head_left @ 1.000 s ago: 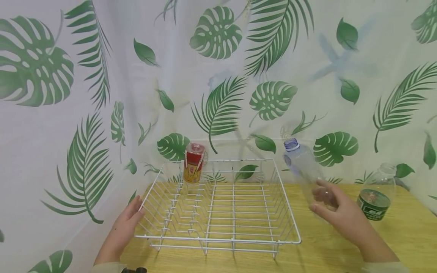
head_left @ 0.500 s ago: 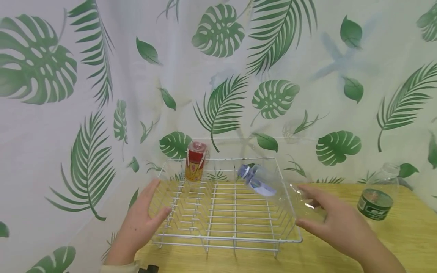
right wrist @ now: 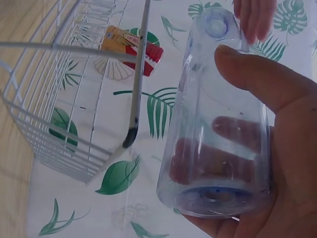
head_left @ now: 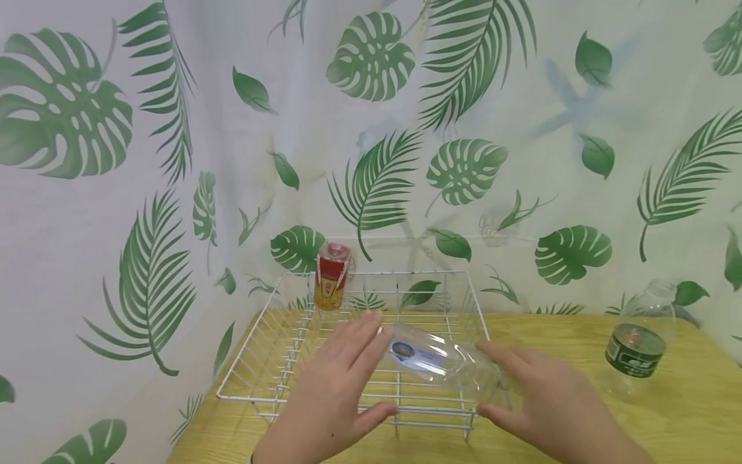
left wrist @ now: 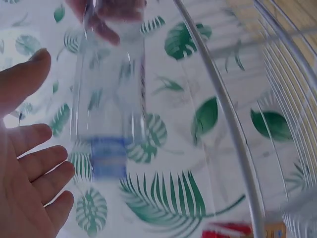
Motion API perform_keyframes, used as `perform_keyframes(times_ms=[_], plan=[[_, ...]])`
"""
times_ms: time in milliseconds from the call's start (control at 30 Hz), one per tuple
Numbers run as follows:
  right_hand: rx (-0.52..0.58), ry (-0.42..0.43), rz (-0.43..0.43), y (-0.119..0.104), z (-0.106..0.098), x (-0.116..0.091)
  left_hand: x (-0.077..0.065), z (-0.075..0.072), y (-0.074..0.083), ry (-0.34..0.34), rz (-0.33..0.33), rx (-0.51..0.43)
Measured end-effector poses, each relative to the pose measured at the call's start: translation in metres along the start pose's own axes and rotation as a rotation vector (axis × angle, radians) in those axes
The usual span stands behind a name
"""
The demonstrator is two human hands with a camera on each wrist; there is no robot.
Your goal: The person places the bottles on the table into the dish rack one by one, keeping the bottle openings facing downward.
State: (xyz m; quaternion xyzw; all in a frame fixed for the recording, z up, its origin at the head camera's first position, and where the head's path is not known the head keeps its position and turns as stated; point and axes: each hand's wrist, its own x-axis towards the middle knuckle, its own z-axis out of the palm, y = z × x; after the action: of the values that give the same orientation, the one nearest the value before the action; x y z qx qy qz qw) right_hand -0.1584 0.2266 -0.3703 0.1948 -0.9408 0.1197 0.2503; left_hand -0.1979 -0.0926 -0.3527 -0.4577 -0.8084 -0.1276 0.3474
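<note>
A clear plastic bottle [head_left: 435,361] lies nearly level over the front right of the white wire dish rack [head_left: 431,410]. My right hand [head_left: 547,399] grips its base end, thumb on one side and fingers curled round the other, as the right wrist view shows. Close by the bottle's neck is my left hand [head_left: 333,386], fingers extended and thumb apart. In the left wrist view that hand [left wrist: 34,168] stands beside the blue neck [left wrist: 109,157] with a gap between them. The left hand hides the neck in the head view.
A red and yellow can [head_left: 332,277] stands upright at the rack's back left. Right of the rack, a clear bottle with a green label [head_left: 637,341] stands on the wooden table [head_left: 690,419]. A leaf-patterned sheet [head_left: 522,129] hangs behind.
The bottle has come left and down from beside the rack to over its front, tipping from upright to nearly level. My left hand has left the rack's left side and moved right towards the bottle.
</note>
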Motion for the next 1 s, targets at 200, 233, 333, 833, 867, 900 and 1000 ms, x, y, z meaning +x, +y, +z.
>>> perform_keyframes(times_ms=[200, 233, 333, 833, 867, 900, 1000], plan=[[-0.062, 0.14, -0.154, -0.012, 0.007, 0.0, 0.013, 0.016, 0.019, -0.093, 0.021, 0.013], [-0.067, 0.147, -0.171, -0.013, 0.008, 0.0, 0.013, 0.018, 0.021, -0.111, 0.019, 0.026], [-0.083, 0.148, -0.202, -0.018, 0.011, 0.0, 0.011, 0.022, 0.024, -0.147, 0.015, 0.061], [-0.083, 0.151, -0.262, -0.026, 0.014, -0.001, 0.011, 0.033, 0.029, -0.169, -0.028, 0.09], [-0.085, 0.151, -0.263, -0.026, 0.014, -0.001, 0.011, 0.034, 0.029, -0.163, -0.027, 0.089], [-0.086, 0.151, -0.263, -0.026, 0.014, -0.001, 0.011, 0.035, 0.029, -0.158, -0.026, 0.087], [-0.088, 0.142, -0.26, -0.026, 0.013, -0.001, 0.011, 0.037, 0.029, -0.155, -0.018, 0.098]])
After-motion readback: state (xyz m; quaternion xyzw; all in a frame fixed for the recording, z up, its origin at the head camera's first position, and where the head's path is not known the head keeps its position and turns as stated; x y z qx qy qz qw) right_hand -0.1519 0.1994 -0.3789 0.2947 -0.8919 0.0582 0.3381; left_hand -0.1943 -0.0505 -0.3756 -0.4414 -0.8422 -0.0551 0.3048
